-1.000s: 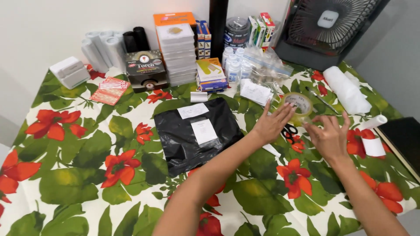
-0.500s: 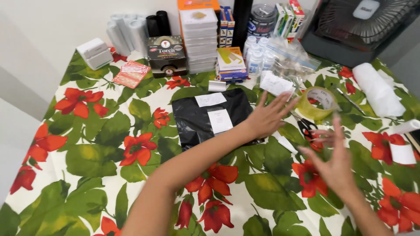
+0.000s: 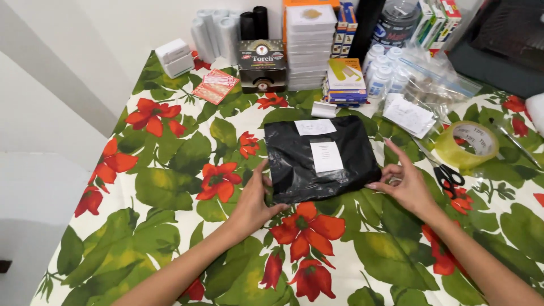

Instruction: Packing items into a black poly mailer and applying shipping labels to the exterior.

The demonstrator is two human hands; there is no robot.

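Hands frame a black parcel (image 3: 320,157) lying flat on the flowered tablecloth (image 3: 170,170): left hand (image 3: 254,201) touches its near-left corner, right hand (image 3: 405,184) its right edge, fingers spread, nothing pinched. Tape roll (image 3: 466,144) sits nearby.

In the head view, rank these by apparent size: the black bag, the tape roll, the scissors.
1. black bag, clearly largest.
2. tape roll.
3. scissors, though partly hidden by the right hand, so second and third are unsure.
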